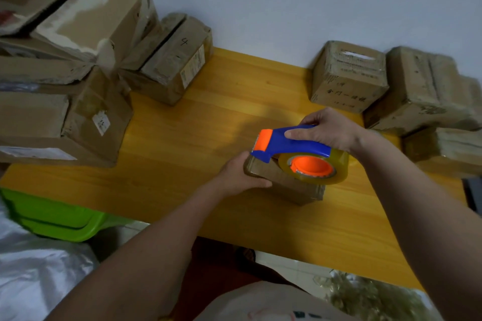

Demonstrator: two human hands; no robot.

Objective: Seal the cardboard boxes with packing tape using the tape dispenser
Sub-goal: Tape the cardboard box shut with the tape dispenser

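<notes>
My right fingers [310, 122] wrap the dispenser [292, 146]; my left hand [241, 173] grips the box [281, 185]. The dispenser's nose sits on the box's left edge.

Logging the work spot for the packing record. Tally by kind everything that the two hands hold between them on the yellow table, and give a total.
Tape dispenser: 1, in the right hand
Tape roll: 1, on the dispenser
Small cardboard box: 1, gripped by the left hand
Total: 3
</notes>
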